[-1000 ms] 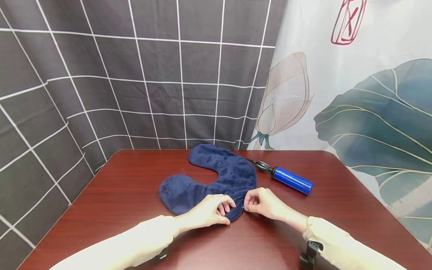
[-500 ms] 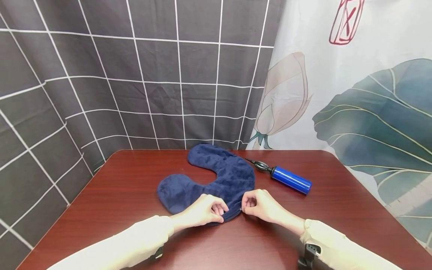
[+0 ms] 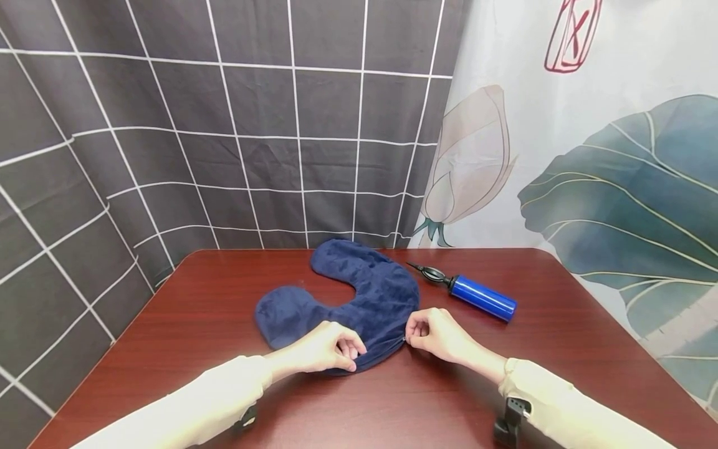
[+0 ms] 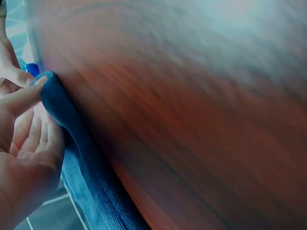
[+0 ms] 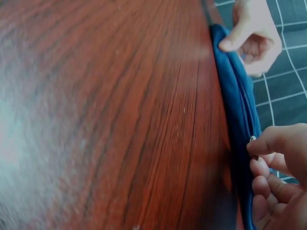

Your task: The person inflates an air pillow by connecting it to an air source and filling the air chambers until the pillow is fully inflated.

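A dark blue, U-shaped neck pillow (image 3: 387, 287) lies flat on the table, its opening facing left. Along its near edge runs a zipper; the small metal zipper pull (image 5: 253, 139) shows in the right wrist view. My right hand (image 3: 440, 337) pinches that pull between thumb and forefinger at the pillow's near right edge. To the left, my left hand (image 3: 328, 349) grips the near edge of the pillow, thumb on the outer side and fingers curled over the fabric. The left wrist view shows the left thumb pressing on the blue cloth (image 4: 72, 115).
A blue hand pump (image 3: 483, 298) with a black nozzle end lies right of the pillow. The reddish-brown table (image 3: 224, 293) backs onto a dark grid-patterned curtain (image 3: 241, 149) and a white floral one (image 3: 516, 156).
My left hand has slid leftward along the pillow's near edge, baring more of the zippered seam between the hands. My right hand stays nearly in place at the zipper pull.
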Demonstrator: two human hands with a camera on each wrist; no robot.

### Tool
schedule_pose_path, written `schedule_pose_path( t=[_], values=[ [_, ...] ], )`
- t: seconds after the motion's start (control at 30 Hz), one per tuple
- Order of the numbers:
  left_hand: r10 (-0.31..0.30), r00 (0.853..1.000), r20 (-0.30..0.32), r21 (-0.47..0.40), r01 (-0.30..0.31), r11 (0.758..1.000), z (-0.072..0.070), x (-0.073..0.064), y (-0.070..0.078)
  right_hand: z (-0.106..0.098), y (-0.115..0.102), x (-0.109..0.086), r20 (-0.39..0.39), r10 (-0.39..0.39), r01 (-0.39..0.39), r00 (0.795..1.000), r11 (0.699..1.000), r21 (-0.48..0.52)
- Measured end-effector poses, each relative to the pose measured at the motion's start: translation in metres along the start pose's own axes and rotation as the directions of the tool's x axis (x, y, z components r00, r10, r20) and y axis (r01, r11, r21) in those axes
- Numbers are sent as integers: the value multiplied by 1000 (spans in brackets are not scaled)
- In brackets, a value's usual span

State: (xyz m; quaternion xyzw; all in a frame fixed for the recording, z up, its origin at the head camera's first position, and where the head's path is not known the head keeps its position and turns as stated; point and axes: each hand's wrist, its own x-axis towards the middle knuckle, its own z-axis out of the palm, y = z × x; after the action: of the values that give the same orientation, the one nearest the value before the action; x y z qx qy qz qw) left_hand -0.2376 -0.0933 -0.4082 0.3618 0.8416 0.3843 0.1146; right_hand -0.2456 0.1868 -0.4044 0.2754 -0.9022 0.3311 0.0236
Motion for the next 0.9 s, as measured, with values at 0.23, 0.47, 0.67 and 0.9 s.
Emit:
schedule_pose_path(
  t=[0.23,0.47,0.67,0.9],
  values=[
    [-25,998,60,-47,28,999,-8,-7,-7,-6,11,5,-22,27,-27,999,1000,-13],
    [-6,997,80,-72,12,997,-11,-8,-11,-10,18,10,-9,46,-46,999,999,-4],
    [3,995,98,-61,3,998,-12,-7,-11,-10,18,12,-17,41,-41,999,999,-18],
    [20,991,135,-61,-12,998,-16,-8,-13,-9,14,15,-25,34,-35,999,999,-28]
  ],
)
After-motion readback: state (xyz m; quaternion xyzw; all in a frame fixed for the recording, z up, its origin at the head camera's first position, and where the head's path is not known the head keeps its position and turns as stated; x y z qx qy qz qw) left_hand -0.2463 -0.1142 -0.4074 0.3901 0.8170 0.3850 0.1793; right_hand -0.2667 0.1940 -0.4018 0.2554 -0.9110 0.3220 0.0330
